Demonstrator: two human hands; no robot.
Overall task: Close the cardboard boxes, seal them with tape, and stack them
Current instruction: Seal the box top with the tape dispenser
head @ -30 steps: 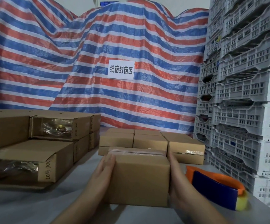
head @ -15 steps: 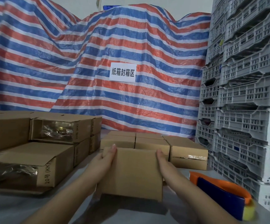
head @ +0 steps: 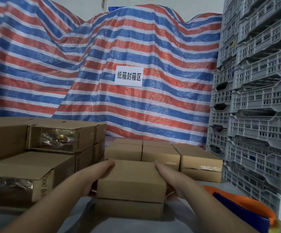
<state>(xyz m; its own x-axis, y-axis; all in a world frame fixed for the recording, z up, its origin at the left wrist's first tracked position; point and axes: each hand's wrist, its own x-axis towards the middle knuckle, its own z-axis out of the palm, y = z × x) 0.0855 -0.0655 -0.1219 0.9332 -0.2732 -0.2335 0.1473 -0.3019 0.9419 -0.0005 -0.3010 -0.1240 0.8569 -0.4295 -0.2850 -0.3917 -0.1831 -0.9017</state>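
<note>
left hand (head: 92,178), right hand (head: 171,179) flat, clamping small brown cardboard box (head: 131,181) | risk: loose squeeze, box slips off lower box (head: 128,208)

At your 4 o'clock the tape dispenser (head: 247,211) is cut off by the frame's edge; your thumbs hide behind the box (head: 133,179).

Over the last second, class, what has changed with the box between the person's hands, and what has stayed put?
The held box was turned and carried forward: its taped face, up a second ago, no longer shows. Whether it rests on a box beneath cannot be told. The left hand and right hand stayed pressed flat against its sides. The sealed boxes behind, the open boxes at left and the tape dispenser did not move.
</note>
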